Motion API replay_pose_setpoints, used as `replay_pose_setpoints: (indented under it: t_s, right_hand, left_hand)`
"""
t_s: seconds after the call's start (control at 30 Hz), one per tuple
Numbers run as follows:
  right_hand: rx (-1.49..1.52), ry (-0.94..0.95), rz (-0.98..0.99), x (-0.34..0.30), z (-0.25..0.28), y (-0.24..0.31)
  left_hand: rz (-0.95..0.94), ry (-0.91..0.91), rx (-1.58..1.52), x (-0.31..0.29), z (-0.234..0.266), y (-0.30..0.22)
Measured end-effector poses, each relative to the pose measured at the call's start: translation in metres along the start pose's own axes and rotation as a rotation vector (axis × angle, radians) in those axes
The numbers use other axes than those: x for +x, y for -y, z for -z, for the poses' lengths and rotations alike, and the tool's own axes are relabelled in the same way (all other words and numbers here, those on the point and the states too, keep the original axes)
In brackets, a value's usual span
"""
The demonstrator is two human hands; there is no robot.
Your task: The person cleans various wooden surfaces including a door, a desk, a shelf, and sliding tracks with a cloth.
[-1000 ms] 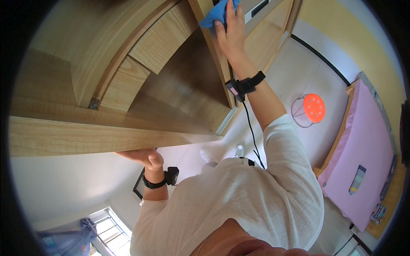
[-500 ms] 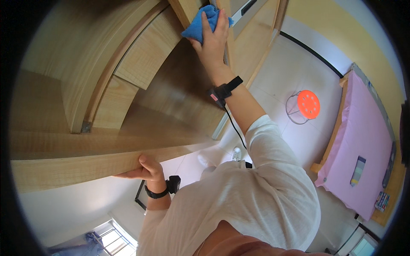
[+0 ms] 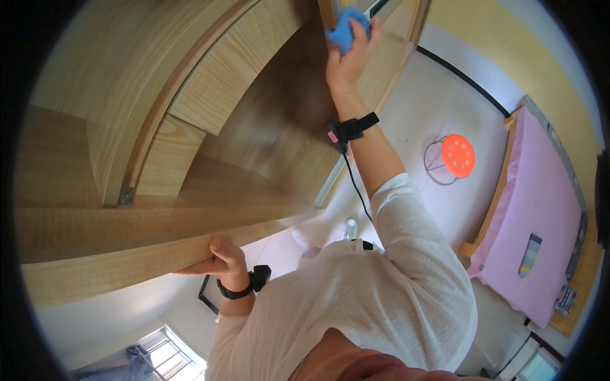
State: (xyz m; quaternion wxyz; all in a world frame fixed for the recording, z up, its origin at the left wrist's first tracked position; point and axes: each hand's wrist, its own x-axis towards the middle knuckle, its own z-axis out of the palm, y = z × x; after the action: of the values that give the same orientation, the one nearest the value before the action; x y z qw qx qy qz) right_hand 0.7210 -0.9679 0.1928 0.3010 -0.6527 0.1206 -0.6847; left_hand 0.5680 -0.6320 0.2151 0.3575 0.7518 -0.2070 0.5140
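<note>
My right hand (image 3: 351,62), at the top of the head view, is closed round a crumpled blue cloth (image 3: 345,30). The cloth rests against the edge of an upright wooden panel (image 3: 326,14) of the cabinet. At the lower left my left hand (image 3: 223,257) grips the edge of a long pale wooden panel (image 3: 121,270). Its thumb lies on the edge face, and the fingers reach along the underside, partly hidden. Between the hands opens a cabinet compartment (image 3: 260,136) with light wooden drawer-like fronts (image 3: 222,70) beside it.
An orange round stool (image 3: 457,156) with metal legs stands on the tiled floor to the right. Beyond it is a bed with a pink cover (image 3: 521,222). A black cable (image 3: 357,184) hangs from the right wrist strap. A window (image 3: 175,359) shows at the lower left.
My right hand has moved to the right with the blue cloth, along the cabinet's upper part. My left hand stays on the panel edge, nearly unmoved; the view has shifted slightly.
</note>
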Motion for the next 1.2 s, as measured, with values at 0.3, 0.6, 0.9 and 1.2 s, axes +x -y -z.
replay_pose_setpoints:
  t_s: [0.3,0.6,0.9,1.2]
  right_hand:
    - [-0.015,0.057,-0.105,0.010,-0.018,-0.032]
    - [-0.200,0.037,-0.041,0.019,-0.033,-0.092]
    - [-0.251,0.154,-0.190,0.049,-0.036,-0.133]
    - [-0.408,0.370,-0.320,0.071,-0.010,-0.100]
  left_hand:
    - [0.076,-0.009,0.049,-0.010,0.005,0.001]
    - [0.119,-0.030,0.041,-0.012,0.005,0.005]
    - [0.123,-0.019,0.001,-0.015,0.001,0.007]
    - [0.084,0.048,0.165,-0.011,0.012,0.004]
